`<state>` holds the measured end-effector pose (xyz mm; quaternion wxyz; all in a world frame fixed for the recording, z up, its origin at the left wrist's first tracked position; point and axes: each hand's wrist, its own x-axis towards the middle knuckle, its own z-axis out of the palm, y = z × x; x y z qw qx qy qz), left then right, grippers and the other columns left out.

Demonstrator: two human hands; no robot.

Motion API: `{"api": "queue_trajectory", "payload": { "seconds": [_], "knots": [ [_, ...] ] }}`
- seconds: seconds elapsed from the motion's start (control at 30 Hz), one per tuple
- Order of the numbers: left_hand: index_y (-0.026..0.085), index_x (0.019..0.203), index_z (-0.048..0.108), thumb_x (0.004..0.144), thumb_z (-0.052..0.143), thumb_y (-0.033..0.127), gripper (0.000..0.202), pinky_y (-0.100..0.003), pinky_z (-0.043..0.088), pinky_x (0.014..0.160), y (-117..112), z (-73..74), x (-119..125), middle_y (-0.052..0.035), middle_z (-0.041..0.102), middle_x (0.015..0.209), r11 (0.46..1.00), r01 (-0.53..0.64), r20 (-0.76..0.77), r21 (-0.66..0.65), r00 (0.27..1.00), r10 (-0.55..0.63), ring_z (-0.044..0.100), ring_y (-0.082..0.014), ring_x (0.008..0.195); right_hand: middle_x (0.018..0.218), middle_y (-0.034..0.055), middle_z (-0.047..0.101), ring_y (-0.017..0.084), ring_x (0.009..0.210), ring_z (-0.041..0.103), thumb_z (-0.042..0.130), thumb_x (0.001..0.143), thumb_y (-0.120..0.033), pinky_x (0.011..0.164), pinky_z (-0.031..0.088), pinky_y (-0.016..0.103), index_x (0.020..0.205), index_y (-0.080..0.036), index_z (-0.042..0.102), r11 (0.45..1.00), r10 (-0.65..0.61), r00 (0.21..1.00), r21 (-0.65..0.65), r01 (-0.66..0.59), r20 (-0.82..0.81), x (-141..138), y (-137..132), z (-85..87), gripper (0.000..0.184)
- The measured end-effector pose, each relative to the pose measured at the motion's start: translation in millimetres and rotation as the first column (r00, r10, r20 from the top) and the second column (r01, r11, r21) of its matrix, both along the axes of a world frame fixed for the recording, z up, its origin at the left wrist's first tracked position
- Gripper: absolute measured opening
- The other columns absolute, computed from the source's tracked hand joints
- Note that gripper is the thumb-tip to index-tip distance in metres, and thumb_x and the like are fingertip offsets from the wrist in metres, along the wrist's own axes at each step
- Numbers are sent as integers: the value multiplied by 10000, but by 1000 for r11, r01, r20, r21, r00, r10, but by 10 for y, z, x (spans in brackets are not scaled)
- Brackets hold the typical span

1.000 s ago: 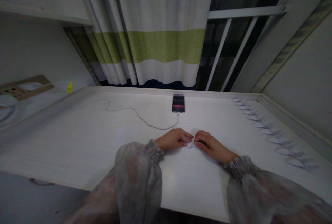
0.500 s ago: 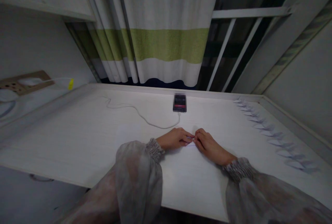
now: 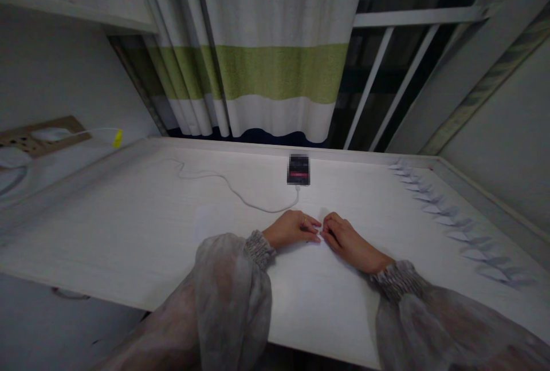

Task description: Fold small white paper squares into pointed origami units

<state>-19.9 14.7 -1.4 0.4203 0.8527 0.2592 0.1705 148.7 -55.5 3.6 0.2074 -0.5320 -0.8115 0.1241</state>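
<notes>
My left hand (image 3: 291,229) and my right hand (image 3: 345,239) rest on the white desk (image 3: 129,233), fingertips meeting near the middle. Both have their fingers curled and pressed down on a small white paper piece (image 3: 320,240) that barely shows between them against the pale desk. A ring sits on a left finger. Sheer grey sleeves cover both arms. A phone (image 3: 298,169) lies beyond the hands with a white charging cable (image 3: 227,188) running off to the left.
A row of several small folded white paper shapes (image 3: 447,216) lines the desk's right edge. A striped curtain (image 3: 275,50) hangs behind the desk, white bed rails (image 3: 387,73) to its right. A power strip (image 3: 38,139) sits at left.
The hands have drawn closer together, fingertips now touching over the paper. The view shifted slightly; phone and cable stay put.
</notes>
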Motion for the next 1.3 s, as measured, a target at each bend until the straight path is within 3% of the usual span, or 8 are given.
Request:
{"api": "queue_trajectory", "payload": {
  "seconds": [0.13, 0.6, 0.83, 1.1, 1.3],
  "knots": [
    [159, 759, 685, 615, 681, 301, 203, -246, 431, 807, 1, -15, 3, -44, 645, 1016, 1000, -1, 27, -31, 1000, 2, 595, -144, 884, 795, 68, 497, 177, 758, 489, 387, 825, -166, 701, 435, 352, 732, -178, 463, 1000, 5, 1000, 17, -5, -21, 3, -4, 8, 121],
    [160, 910, 653, 585, 707, 292, 354, -278, 398, 884, 10, -32, 13, -60, 647, 1006, 997, 8, 28, 72, 1000, -10, 577, -148, 940, 810, 77, 477, 181, 767, 474, 366, 832, -163, 720, 428, 362, 745, -167, 454, 1000, -26, 1000, 6, 26, -13, -12, -20, -34, 124],
    [146, 1058, 585, 578, 715, 286, 516, -300, 357, 946, -4, 15, 24, -86, 582, 1132, 996, 1, -26, 87, 1000, 2, 515, -173, 1059, 796, 73, 473, 179, 741, 470, 375, 825, -175, 703, 436, 365, 713, -177, 427, 999, -50, 998, 6, 50, -36, -23, -1, -71, 124],
    [198, 914, 661, 673, 640, 298, 262, -289, 380, 893, 4, -20, 55, -25, 569, 1159, 976, 57, -137, 210, 990, -28, 540, -171, 985, 772, 76, 482, 181, 726, 464, 352, 817, -158, 671, 439, 358, 688, -184, 417, 997, -50, 998, 49, 52, -31, -24, 5, -104, 147],
    [216, 894, 666, 707, 599, 251, 202, -294, 384, 877, -10, -6, 66, -4, 562, 1169, 966, 60, -188, 250, 982, -12, 542, -160, 967, 781, 79, 480, 184, 730, 469, 355, 820, -170, 669, 433, 351, 696, -184, 421, 993, -81, 997, 82, 81, -4, -24, 16, -152, 141]
  ]
}}
